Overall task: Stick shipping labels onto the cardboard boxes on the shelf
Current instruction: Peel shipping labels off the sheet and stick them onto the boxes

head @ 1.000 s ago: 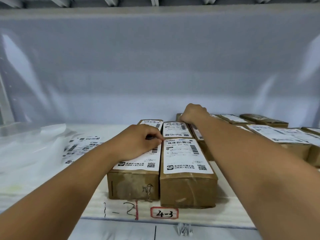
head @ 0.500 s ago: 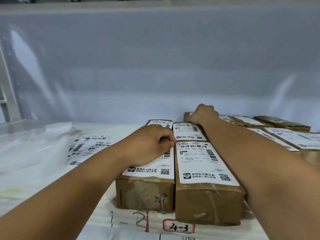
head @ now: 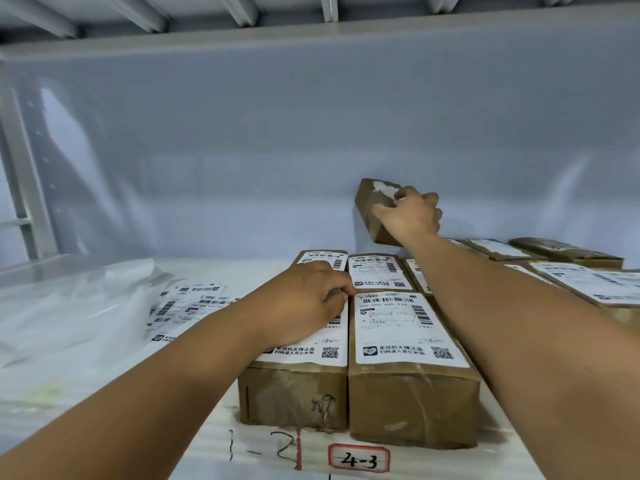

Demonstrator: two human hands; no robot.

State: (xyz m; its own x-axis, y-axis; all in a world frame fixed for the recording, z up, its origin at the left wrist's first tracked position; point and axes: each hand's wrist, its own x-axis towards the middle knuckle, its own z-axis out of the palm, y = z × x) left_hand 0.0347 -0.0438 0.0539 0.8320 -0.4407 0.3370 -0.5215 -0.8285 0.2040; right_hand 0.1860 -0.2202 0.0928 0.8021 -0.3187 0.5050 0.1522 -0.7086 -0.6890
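Observation:
My right hand (head: 410, 213) grips a brown cardboard box (head: 369, 202) at the back of the shelf and holds it lifted and tilted; a torn white patch shows on its top. My left hand (head: 304, 303) rests on the label of the front left box (head: 294, 396), fingers curled under; nothing shows in them. Beside it stands the labelled front right box (head: 412, 407). Two more labelled boxes (head: 375, 271) sit behind these. A spread of loose shipping labels (head: 187, 306) lies on the shelf to the left.
Several labelled boxes (head: 588, 282) fill the right side of the shelf. A crumpled clear plastic bag (head: 69, 306) lies far left. The shelf's front edge (head: 263, 455) carries a "4-3" tag (head: 358, 459). A metal upright (head: 24, 188) stands left, the upper shelf (head: 311, 26) overhead.
My right hand has lifted a box off the back row and tilted it up. My left hand has stayed on the front left box.

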